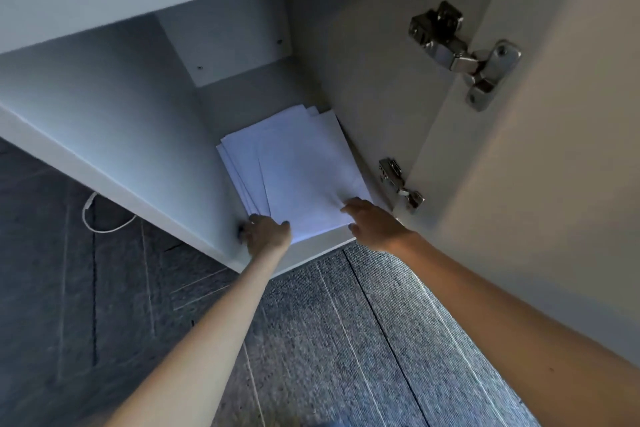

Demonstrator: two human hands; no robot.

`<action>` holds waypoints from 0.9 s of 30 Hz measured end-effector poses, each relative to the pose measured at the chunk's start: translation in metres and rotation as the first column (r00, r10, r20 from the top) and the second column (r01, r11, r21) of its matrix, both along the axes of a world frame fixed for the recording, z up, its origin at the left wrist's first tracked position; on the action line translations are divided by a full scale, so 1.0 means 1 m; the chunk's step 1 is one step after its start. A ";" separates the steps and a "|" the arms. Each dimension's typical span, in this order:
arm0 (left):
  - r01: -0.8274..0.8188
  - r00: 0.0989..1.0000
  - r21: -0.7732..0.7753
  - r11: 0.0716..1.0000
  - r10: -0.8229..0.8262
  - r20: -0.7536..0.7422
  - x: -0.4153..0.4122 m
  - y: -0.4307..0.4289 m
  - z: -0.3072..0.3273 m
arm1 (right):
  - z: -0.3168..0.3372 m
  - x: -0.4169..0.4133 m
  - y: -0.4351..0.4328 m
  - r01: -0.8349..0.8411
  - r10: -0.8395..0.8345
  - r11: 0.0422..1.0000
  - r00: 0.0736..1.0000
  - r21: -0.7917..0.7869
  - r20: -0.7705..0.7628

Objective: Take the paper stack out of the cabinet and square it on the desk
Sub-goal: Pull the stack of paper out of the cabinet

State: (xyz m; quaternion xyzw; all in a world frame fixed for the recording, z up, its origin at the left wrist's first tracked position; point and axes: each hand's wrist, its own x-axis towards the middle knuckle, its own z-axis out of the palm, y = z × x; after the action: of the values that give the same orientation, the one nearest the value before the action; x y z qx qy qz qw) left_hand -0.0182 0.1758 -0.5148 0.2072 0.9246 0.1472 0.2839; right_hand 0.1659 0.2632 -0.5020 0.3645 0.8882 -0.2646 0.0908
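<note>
1. While the loose, fanned stack of white paper sheets (298,170) lies flat on the floor of the open white laminate cabinet (104,107), both hands are at its near edge, so the coming lift turns on that edge.
2. The stack's long axis runs from the cabinet's front lip back toward the rear panel, angled slightly left; the sheets splay out at the left side and the far corners.
3. The left hand (268,229) sits at the near left corner, fingers curled loosely at the splayed edges; whether it grips them I cannot tell.
4. The right hand (372,222) rests on the near right corner, fingers extended flat on the top sheet, not closed on it.
5. Both are about equally near.
6. The desk is not in view; the stack's underside and thickness are hidden, and the door with its metal hinges (464,52) crowds the right.
</note>
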 end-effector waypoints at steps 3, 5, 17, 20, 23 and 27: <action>-0.041 0.999 0.027 0.999 0.041 -0.021 0.001 0.005 -0.005 | -0.005 -0.001 0.001 -0.003 0.003 1.000 0.999 0.016 0.032; -0.137 0.991 0.076 0.988 0.137 0.008 -0.001 0.007 -0.005 | -0.006 -0.002 0.002 -0.013 0.012 0.999 0.999 0.049 0.033; -0.626 0.720 0.160 0.763 0.488 0.493 -0.022 0.024 -0.009 | -0.004 -0.008 0.015 0.009 -0.011 0.997 0.999 0.073 0.035; -0.592 0.749 0.172 0.787 0.459 0.478 -0.021 0.025 -0.003 | -0.005 -0.008 0.016 0.012 -0.014 0.997 1.000 0.072 0.025; -0.564 0.772 0.171 0.808 0.442 0.456 -0.012 0.026 0.004 | -0.007 -0.007 0.014 0.018 -0.020 0.997 1.000 0.080 0.021; -0.555 0.783 0.133 0.821 0.462 0.417 -0.020 0.029 -0.013 | -0.008 -0.006 0.011 0.024 -0.026 0.996 1.000 0.084 0.015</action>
State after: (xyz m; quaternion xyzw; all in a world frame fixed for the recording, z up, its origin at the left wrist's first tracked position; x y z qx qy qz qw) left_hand -0.0380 0.2044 -0.5275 -0.0493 0.8502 0.3691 0.3723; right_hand 0.1596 0.2742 -0.5104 0.3812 0.8931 -0.2255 0.0792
